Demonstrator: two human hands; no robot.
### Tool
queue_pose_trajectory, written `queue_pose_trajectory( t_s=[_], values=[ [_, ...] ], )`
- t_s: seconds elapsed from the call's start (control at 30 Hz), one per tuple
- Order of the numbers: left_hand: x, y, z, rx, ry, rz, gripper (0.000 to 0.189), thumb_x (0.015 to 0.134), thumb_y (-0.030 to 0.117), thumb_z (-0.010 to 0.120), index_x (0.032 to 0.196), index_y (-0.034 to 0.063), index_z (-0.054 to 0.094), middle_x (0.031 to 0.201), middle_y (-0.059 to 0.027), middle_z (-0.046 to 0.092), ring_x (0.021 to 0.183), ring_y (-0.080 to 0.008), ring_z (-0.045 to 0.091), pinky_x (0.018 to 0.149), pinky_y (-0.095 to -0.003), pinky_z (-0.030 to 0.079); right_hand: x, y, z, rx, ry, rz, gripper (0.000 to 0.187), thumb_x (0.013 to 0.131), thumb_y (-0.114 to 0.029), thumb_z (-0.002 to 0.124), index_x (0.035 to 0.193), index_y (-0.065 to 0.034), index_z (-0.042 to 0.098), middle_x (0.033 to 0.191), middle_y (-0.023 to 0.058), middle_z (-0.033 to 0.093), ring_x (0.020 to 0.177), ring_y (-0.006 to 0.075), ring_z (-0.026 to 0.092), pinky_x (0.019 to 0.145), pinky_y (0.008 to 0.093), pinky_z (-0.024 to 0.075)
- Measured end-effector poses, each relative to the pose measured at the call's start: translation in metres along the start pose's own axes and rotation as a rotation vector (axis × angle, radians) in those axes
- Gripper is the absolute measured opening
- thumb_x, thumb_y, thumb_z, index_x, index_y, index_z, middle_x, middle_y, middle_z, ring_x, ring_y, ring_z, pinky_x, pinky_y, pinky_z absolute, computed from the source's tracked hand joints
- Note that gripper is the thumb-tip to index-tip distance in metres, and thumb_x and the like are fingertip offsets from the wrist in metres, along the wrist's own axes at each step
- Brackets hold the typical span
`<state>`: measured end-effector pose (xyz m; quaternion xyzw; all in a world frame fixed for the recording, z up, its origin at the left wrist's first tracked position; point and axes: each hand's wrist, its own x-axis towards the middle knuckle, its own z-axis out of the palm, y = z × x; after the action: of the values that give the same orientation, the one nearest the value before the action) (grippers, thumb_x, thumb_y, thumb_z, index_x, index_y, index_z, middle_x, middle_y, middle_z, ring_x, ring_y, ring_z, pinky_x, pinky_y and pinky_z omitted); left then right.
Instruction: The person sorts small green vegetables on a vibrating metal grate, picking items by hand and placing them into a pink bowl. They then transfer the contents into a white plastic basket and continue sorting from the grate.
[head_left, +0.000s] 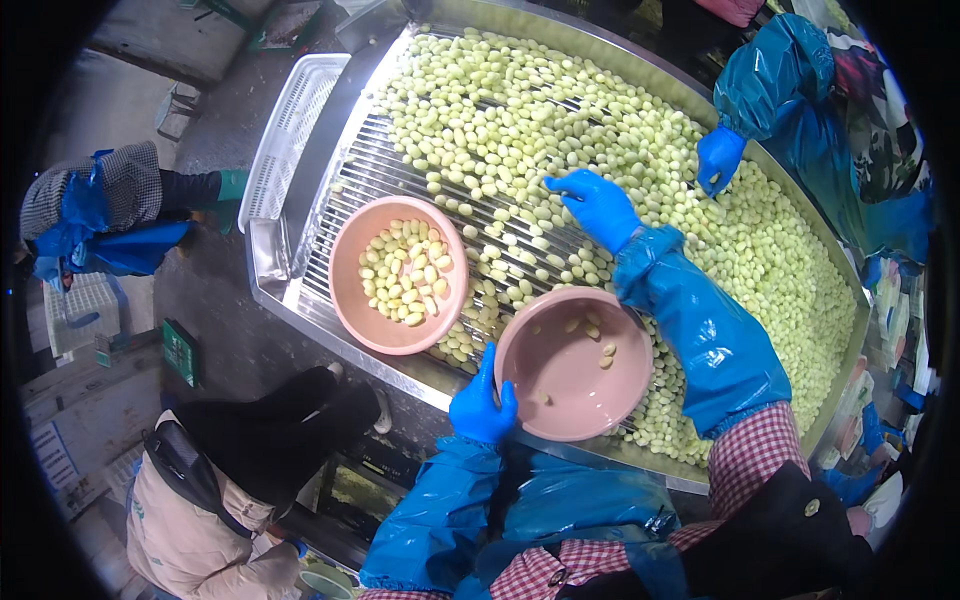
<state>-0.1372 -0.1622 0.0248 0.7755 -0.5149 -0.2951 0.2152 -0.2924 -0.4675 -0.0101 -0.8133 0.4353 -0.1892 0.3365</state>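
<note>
Both my hands wear blue gloves. My left hand (484, 405) is at the near left side of a pink plastic bowl (574, 364), thumb and fingers apart against its rim; a few pale green oval fruits lie in that bowl. Over the fruits on the slatted metal tray, my right hand (596, 206) reaches out, fingers partly bent; whether it pinches a fruit cannot be seen. A second pink bowl (397, 275) holds many yellowish fruits, left of the first. Green grape-like fruits (517, 112) spread over the metal slats (367, 169) and pile up at the right.
Raised metal walls (840, 262) edge the tray. Across it, a co-worker's gloved hand (720, 161) touches the fruits. A white plastic basket (289, 135) stands beyond the tray's left end. Two other people are at the left, one bent over near the tray's near side.
</note>
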Motion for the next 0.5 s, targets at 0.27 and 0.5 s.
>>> queue_pose_trajectory(
  t_s=[0.27, 0.5],
  values=[
    [0.000, -0.001, 0.000, 0.016, 0.046, 0.049, 0.064, 0.079, 0.021, 0.064, 0.140, 0.0079, 0.046, 0.073, -0.0157, 0.067, 0.054, -0.0328, 0.063, 0.050, -0.0417, 0.050, 0.032, 0.044, 0.055, -0.323, -0.203, 0.074, 0.018, 0.086, -0.015, 0.058, 0.102, -0.0145, 0.066, 0.100, 0.0110, 0.062, 0.088, 0.0323, 0.062, 0.073, 0.0417, 0.0514],
    [0.001, -0.003, -0.001, 0.006, 0.033, 0.066, 0.063, 0.079, 0.022, 0.064, 0.138, 0.0054, 0.047, 0.068, -0.0154, 0.065, 0.051, -0.0322, 0.061, 0.049, -0.0411, 0.049, 0.056, 0.057, 0.046, -0.342, 0.041, -0.120, 0.022, 0.087, -0.008, 0.055, 0.106, -0.0115, 0.065, 0.096, 0.0126, 0.062, 0.088, 0.0328, 0.063, 0.073, 0.0418, 0.0510]
  ],
)
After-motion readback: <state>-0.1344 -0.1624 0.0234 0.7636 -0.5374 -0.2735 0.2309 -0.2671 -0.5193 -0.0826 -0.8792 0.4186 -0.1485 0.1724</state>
